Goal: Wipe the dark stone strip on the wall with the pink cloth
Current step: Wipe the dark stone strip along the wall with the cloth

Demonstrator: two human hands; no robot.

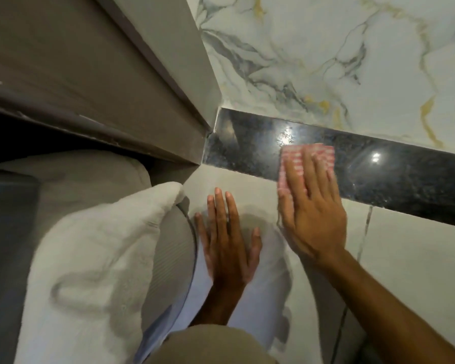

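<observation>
A glossy dark stone strip runs across the wall from the door frame down to the right, between white marble above and pale tile below. A pink and white patterned cloth lies flat on the strip, overlapping its lower edge. My right hand presses flat on the cloth, fingers spread and pointing up. My left hand rests flat on the pale tile below the strip, fingers apart, holding nothing.
A grey door frame meets the strip's left end. A white towel hangs at lower left beside a grey ribbed object. White veined marble fills the wall above; a grout line runs down the tile at right.
</observation>
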